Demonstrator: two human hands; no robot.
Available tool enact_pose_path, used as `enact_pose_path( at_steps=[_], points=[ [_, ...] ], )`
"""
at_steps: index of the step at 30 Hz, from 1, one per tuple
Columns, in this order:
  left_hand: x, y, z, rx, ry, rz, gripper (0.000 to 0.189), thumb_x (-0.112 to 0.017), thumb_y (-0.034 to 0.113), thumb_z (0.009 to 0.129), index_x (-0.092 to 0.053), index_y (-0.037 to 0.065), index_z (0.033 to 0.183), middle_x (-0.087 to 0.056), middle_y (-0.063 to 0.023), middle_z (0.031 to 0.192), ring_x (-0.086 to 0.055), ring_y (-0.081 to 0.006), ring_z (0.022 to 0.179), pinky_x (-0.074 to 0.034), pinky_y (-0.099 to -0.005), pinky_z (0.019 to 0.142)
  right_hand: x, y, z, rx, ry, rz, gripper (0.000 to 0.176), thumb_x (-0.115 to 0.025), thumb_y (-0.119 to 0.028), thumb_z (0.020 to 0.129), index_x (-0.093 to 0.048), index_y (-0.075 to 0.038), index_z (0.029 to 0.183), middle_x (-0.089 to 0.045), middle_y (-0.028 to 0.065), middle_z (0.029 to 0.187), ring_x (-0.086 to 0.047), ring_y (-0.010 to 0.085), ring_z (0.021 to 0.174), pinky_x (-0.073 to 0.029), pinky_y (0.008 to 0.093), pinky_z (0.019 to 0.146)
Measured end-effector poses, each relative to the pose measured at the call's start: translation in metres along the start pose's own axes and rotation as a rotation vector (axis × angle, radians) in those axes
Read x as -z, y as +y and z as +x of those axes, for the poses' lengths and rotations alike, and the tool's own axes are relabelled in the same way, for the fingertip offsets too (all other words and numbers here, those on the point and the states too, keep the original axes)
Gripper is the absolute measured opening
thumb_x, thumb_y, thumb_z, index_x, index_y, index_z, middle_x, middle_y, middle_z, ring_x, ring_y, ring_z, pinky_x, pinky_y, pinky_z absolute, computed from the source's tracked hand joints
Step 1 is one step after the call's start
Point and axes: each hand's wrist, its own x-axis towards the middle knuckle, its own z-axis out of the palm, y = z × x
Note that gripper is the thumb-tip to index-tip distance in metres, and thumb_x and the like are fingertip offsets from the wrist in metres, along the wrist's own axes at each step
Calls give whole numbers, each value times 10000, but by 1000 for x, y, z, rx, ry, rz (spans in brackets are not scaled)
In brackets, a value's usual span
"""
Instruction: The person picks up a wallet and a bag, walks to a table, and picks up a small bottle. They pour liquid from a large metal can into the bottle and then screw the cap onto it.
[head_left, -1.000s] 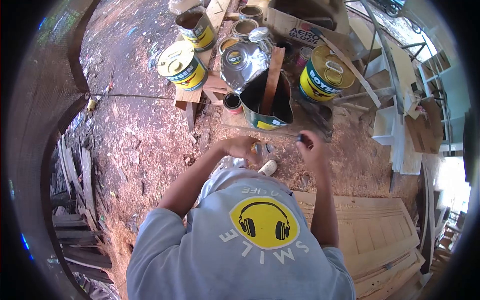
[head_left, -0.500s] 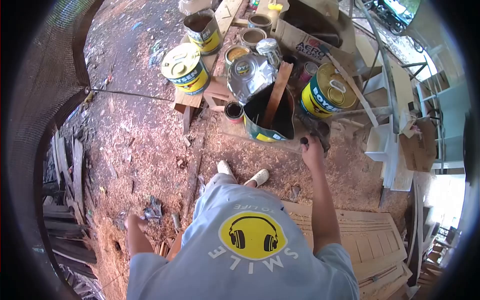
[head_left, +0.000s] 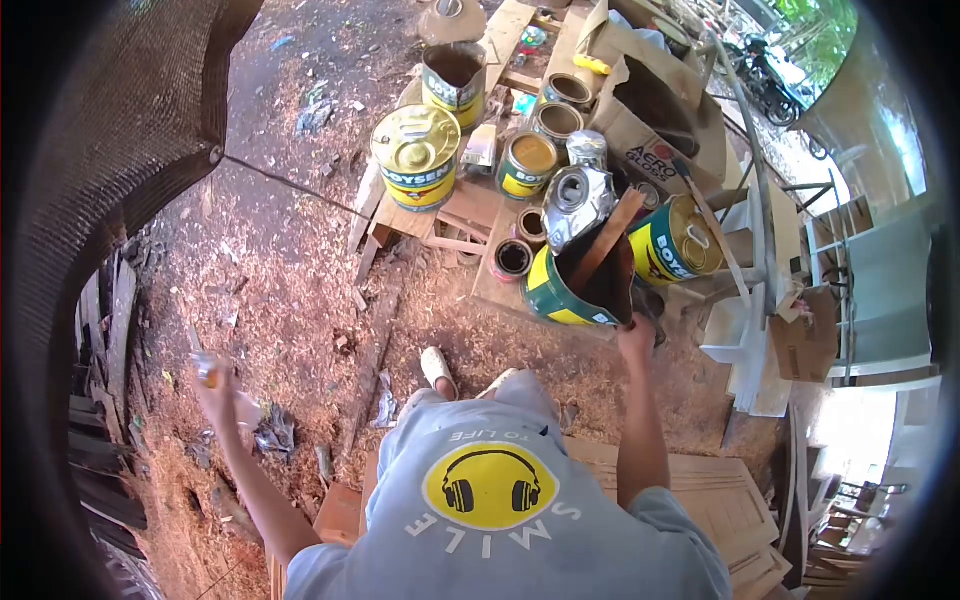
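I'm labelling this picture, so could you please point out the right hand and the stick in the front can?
Right hand point(head_left: 636, 342), head view: middle of the hand.
Stick point(head_left: 606, 238), head view: its visible middle.

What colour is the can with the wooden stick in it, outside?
The open metal can is dark green and yellow outside; the head view shows it.

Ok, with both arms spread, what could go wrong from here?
The right hand is close beside the big open can; a bump might tip it or jolt the wooden stick leaning out.
The left hand holds a small shiny object out over the shavings-strewn ground; if it slips, it may get dirty.
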Motion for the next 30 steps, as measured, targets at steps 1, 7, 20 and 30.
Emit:
enact_pose_path(
  at_steps=[1, 7, 20, 30],
  points=[
    [15, 4, 0, -267, 201, -32, 564, -679, 433, 864, -503, -27, 1139, -647, -153, 988, -638, -236, 844, -549, -355, 717, 4, -3, -2, -32, -29, 45, 221, -647, -101, 795, -699, -19, 993, -694, 193, 889, -675, 355, 883, -521, 420, 771],
    [-12, -240, -19, 160, -61, 765, 506, -662, 407, 872, -529, -7, 1131, -649, -151, 978, -645, -250, 850, -550, -373, 729, 57, -63, 11, 4, -46, 89, 228, -677, -172, 850, -700, 8, 987, -696, 206, 880, -681, 329, 836, -510, 388, 754],
    [-167, -213, -137, 725, -51, -849, 369, -656, 366, 884, -558, 36, 1017, -617, -95, 795, -647, -264, 682, -539, -437, 617, 176, -221, 26, 486, 71, 414, 128, -626, -121, 919, -670, -1, 935, -653, 113, 872, -641, 241, 791, -505, 325, 708],
    [-148, 98, -161, 307, -148, -1275, 436, -610, 312, 954, -424, -3, 1191, -589, -176, 1028, -680, -348, 877, -586, -454, 764, -21, -370, -118, 873, -966, 568, 652, -788, -318, 793, -512, -32, 1311, -638, 165, 1062, -658, 278, 940, -539, 381, 819]
  ],
)
